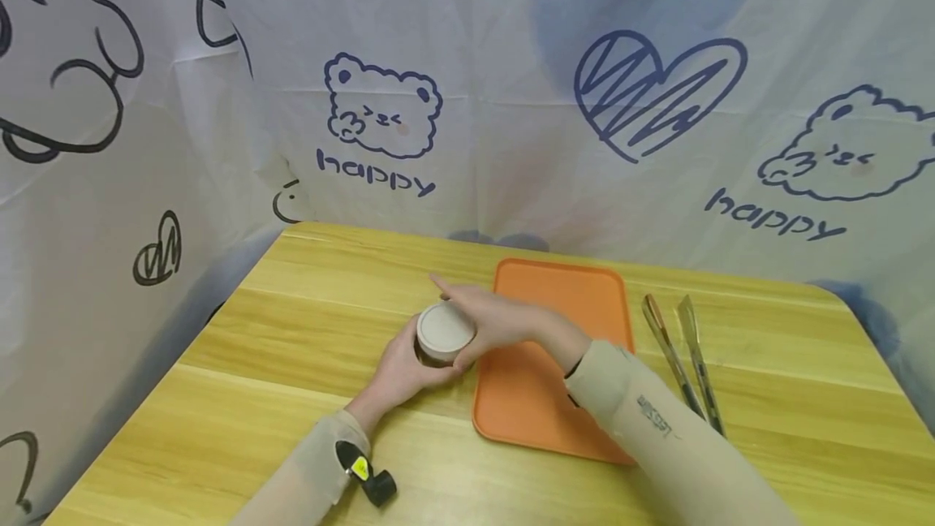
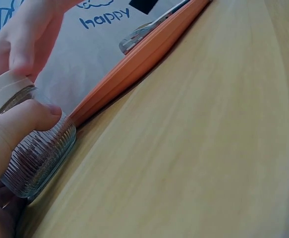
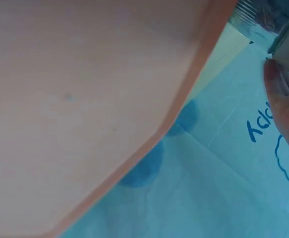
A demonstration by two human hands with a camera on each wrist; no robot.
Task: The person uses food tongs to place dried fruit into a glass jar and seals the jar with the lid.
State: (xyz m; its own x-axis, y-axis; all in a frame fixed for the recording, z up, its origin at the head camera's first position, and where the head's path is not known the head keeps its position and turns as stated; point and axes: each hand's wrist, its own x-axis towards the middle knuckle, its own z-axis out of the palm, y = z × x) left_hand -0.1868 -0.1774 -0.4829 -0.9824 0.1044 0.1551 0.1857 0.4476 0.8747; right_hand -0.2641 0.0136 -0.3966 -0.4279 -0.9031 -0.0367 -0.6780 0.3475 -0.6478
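- We see a ribbed glass jar (image 1: 441, 351) standing on the wooden table (image 1: 241, 396), just left of the orange tray (image 1: 555, 299) and touching neither its rim nor anything else but the hands; the jar sits near the middle of the tabletop
- Our left hand (image 1: 400, 372) wraps the jar's body from the near-left side; in the left wrist view the thumb (image 2: 25, 121) presses against the ribbed glass (image 2: 40, 158), so this hand is curled round the jar and holding it
- Our right hand (image 1: 493, 319) comes across from the right, over the tray's left edge, and its fingers and thumb curl over the pale lid (image 1: 444, 329); the index finger points up and away toward the back of the table; the hand grips the lid from above
- In the left wrist view the lid (image 2: 5, 89) sits on the jar's neck with the right hand's fingers (image 2: 28, 47) closed on its edge; whether it is tight or loose we cannot tell
- In the right wrist view we make out only the tray's underside or face (image 3: 85, 99) filling the frame, and a fingertip (image 3: 278, 82) by the lid edge at the top right
- To the right of the tray lie metal tongs (image 1: 682, 355) on the table, well apart from both hands
- A white printed cloth (image 1: 511, 104) with bears, hearts and the word "happy" hangs behind and to the left of the table
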